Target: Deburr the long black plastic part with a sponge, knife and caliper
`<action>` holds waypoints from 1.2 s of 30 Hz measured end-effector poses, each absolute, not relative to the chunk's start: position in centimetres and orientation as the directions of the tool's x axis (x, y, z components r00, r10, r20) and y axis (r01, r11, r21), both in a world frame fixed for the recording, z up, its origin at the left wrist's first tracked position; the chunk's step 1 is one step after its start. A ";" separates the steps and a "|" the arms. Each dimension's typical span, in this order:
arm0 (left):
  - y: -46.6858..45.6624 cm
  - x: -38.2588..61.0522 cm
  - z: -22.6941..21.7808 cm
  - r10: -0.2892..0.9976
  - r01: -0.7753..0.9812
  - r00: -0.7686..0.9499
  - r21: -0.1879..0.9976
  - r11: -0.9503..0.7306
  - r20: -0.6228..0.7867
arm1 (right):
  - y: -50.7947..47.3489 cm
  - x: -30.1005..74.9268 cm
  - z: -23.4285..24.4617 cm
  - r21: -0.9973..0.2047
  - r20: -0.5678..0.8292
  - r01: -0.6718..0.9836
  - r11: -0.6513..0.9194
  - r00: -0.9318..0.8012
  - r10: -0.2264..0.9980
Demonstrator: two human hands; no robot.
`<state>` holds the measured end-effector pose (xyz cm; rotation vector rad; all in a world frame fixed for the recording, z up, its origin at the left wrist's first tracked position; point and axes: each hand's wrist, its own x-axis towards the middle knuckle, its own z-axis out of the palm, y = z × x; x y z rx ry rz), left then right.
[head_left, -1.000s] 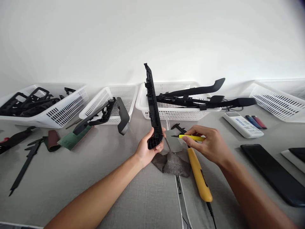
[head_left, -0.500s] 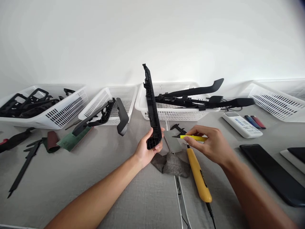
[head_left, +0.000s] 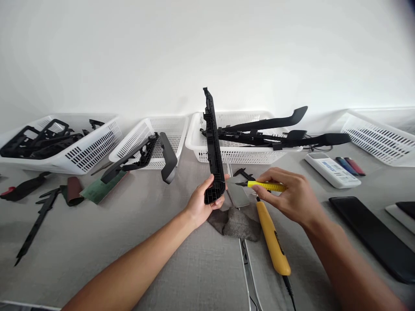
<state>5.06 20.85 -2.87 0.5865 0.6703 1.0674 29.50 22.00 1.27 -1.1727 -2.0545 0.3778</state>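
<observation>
My left hand grips the lower end of a long black plastic trim piece, which stands nearly upright with its ribbed inner side facing me. In my right hand is a yellow utility knife, pinched between thumb and fingers. Its dark blade points left toward the trim piece, with a gap between them. Below the hands lies a crumpled grey cloth. A yellow corded hand tool rests beside the cloth, under my right hand.
White baskets with black plastic parts line the wall. Calipers, green sandpaper and a brown roll lie left. To the right are a white device, two lighters and a black phone-like slab. A gap splits the table.
The trim piece and my left hand have shifted slightly right in view, and the whole scene has drifted a little the same way. Both hands keep their hold.
</observation>
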 end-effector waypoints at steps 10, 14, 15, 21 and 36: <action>20.8 5.1 -2.8 0.930 -0.595 0.291 0.720 0.358 -0.223 | 21.8 29.5 1.4 -0.569 0.400 0.610 0.551 -0.380 0.834; 20.8 5.0 -2.8 0.929 -0.603 0.303 0.712 0.360 -0.213 | 21.8 29.9 1.8 -0.580 0.329 0.629 0.517 -0.399 0.856; 20.8 5.0 -2.8 0.927 -0.603 0.308 0.709 0.364 -0.214 | 21.8 30.0 1.9 -0.584 0.309 0.639 0.501 -0.396 0.865; 20.9 4.9 -3.1 0.924 -0.602 0.332 0.711 0.363 -0.191 | 22.0 30.3 2.3 -0.673 0.274 0.622 0.400 -0.293 0.916; 20.6 5.0 -2.9 0.937 -0.529 0.313 0.791 0.308 -0.155 | 24.4 29.6 -2.2 -0.856 0.220 0.477 0.200 -0.014 0.975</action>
